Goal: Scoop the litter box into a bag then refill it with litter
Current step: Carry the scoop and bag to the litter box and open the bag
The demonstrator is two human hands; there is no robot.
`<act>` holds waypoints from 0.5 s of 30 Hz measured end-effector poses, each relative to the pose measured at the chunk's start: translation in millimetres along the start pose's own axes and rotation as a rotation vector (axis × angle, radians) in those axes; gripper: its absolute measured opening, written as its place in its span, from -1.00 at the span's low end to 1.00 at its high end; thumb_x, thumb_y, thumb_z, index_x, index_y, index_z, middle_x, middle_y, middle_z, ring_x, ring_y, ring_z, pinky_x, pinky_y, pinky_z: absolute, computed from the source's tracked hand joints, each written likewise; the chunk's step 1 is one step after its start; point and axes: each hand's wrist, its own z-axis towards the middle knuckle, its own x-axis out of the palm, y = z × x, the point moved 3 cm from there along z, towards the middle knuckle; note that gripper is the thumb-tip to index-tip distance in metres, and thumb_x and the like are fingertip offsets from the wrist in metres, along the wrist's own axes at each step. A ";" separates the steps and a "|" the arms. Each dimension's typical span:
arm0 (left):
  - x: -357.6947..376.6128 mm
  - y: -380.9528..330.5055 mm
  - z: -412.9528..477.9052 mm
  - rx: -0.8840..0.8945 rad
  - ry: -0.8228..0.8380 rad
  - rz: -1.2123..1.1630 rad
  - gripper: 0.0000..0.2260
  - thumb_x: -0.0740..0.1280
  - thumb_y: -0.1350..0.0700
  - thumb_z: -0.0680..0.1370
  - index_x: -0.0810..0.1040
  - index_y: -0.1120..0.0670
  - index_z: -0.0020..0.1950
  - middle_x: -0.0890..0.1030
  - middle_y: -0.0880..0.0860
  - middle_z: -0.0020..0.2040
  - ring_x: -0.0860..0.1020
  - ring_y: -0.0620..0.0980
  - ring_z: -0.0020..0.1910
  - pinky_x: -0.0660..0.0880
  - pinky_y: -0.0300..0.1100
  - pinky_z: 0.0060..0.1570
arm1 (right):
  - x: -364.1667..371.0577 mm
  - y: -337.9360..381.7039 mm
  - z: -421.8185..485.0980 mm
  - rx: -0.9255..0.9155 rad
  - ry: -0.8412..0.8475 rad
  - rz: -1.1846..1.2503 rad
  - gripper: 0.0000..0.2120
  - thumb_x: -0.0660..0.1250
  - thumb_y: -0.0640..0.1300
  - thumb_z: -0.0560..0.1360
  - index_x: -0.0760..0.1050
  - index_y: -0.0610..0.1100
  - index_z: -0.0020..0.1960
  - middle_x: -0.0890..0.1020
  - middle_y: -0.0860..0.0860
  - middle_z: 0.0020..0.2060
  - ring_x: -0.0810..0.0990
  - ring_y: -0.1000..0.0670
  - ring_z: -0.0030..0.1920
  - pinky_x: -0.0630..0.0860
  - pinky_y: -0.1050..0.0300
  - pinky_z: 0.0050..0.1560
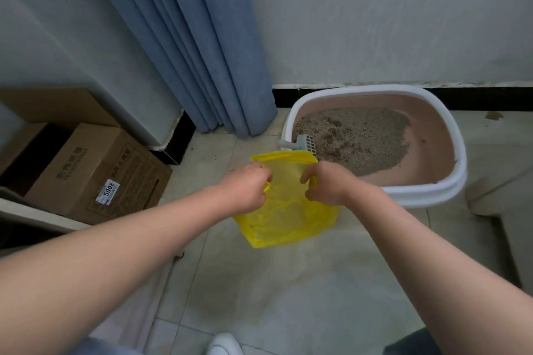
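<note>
Bag: thin yellow plastic bag (284,210), mouth spread between both hands.
Left hand (245,187): fingers curled, pinching the bag's 9 o'clock edge.
Right hand (326,183): fingers curled, gripping its 3 o'clock edge.
Litter box: white-rimmed pink plastic tub (432,196), just beside the bag at 2 o'clock, holding grey-brown litter (360,138).
Scoop: grey slotted plastic scoop (302,143), propped on the tub's 9 o'clock rim.

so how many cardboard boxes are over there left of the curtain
2 brown cardboard boxes, both at left: the box with a white 5008 label and a plain box behind it by the wall. More may be hidden in the dark gap beside them.
</note>
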 end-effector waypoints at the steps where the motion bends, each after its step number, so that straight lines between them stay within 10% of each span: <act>1: 8.5 0.2 0.2 0.048 0.048 0.016 -0.68 0.32 0.13 0.51 0.50 0.02 0.27 0.49 0.09 0.23 0.52 0.16 0.19 0.46 -0.06 0.04 | 5.3 0.2 0.7 -0.007 0.035 -0.020 -0.66 0.44 -0.08 0.42 0.58 0.07 0.20 0.56 0.03 0.00 0.57 -0.06 0.05 0.43 0.16 -0.05; 15: 129.2 -1.5 29.5 0.247 0.158 -0.022 -0.55 0.35 -0.10 0.51 0.41 -0.07 0.38 0.46 0.03 0.28 0.54 0.15 0.20 0.46 -0.06 0.03 | 88.5 -119.3 -44.3 0.255 0.193 -0.232 -0.38 0.43 0.11 0.42 0.36 0.02 0.43 0.51 -0.03 0.30 0.53 -0.07 0.25 0.44 0.14 0.15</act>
